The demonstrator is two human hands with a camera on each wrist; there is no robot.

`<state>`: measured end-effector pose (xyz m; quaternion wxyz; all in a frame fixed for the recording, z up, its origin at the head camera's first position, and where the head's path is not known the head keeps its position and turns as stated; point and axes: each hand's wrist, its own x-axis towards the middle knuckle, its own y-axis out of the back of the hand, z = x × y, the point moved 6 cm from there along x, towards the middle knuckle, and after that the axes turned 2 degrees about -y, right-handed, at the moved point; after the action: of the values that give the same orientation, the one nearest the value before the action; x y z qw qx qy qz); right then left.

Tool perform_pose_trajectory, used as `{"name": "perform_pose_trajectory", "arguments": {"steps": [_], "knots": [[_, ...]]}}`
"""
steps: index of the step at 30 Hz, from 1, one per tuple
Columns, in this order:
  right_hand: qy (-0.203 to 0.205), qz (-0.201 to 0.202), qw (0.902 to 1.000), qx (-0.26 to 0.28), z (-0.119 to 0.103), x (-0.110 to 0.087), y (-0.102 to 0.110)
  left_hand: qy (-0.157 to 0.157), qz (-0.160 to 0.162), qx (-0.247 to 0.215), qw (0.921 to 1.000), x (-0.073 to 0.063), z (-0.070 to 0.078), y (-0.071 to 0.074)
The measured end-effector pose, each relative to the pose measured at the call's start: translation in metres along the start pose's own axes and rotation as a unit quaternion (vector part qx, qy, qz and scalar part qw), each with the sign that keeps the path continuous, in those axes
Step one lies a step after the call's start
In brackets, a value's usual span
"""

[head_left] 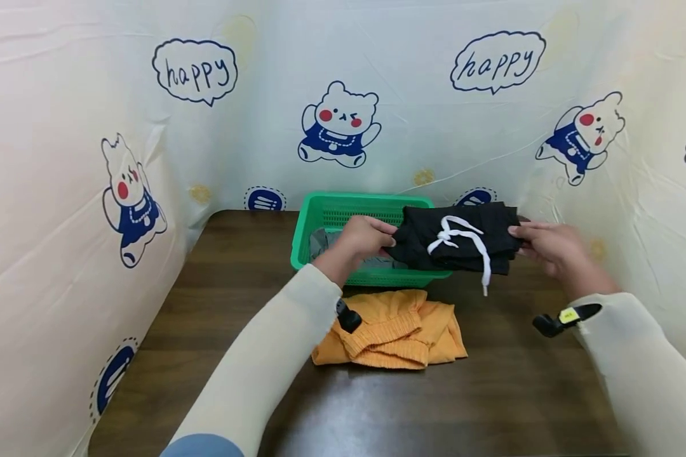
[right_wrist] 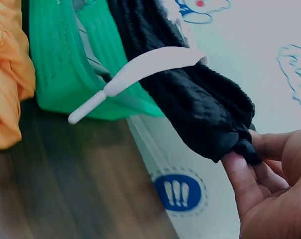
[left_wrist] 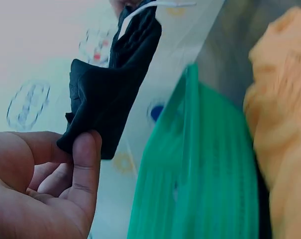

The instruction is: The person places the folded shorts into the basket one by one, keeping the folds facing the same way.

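Between both hands hangs a folded pair of black drawstring shorts (head_left: 417,238), its white cord (head_left: 467,233) tied in a knot and dangling at the front. My left hand (head_left: 361,241) pinches the left end between thumb and fingers, as the left wrist view also shows. The right end is pinched by my right hand (head_left: 549,244). The shorts overlap the right part of a green plastic basket (head_left: 300,247), above its rim. Inside the basket lies grey folded cloth (head_left: 318,242), partly hidden by the left hand and the shorts.
In front of the basket, a folded orange garment (head_left: 389,330) with a ribbed elastic band lies on the dark wooden table (head_left: 223,304). A white printed sheet (head_left: 411,82) hangs behind the table and along both sides.
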<state>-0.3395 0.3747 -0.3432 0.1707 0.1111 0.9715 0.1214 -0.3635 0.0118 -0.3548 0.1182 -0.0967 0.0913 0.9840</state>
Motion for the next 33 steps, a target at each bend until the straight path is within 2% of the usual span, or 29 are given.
{"name": "perform_pose_trajectory", "arguments": {"steps": [5, 9, 15, 18, 22, 27, 33], "knots": [[0.023, -0.005, 0.9995, -0.019, -0.01, 0.017, -0.044, 0.026, 0.016, 0.02, 0.9993, 0.007, -0.008, 0.043], [0.029, -0.014, 0.9992, -0.022, -0.013, 0.025, -0.076, 0.04, 0.035, 0.042, 0.9977, 0.01, -0.017, 0.073], [0.021, -0.028, 0.999, -0.027, -0.011, 0.033, -0.117, 0.059, 0.091, 0.1, 0.9891, 0.012, -0.034, 0.104], [0.013, -0.031, 0.9993, -0.017, -0.007, 0.037, -0.132, 0.06, 0.111, 0.131, 0.9834, 0.014, -0.042, 0.113], [0.012, -0.03, 0.9993, -0.019, -0.002, 0.04, -0.148, 0.028, 0.136, 0.187, 0.9725, 0.015, -0.048, 0.118], [0.013, -0.034, 0.9982, -0.047, 0.006, 0.04, -0.165, -0.016, 0.165, 0.259, 0.9515, 0.011, -0.052, 0.117], [0.047, -0.032, 0.9938, -0.096, 0.005, 0.039, -0.181, -0.031, 0.175, 0.297, 0.9381, 0.009, -0.058, 0.116]]}}
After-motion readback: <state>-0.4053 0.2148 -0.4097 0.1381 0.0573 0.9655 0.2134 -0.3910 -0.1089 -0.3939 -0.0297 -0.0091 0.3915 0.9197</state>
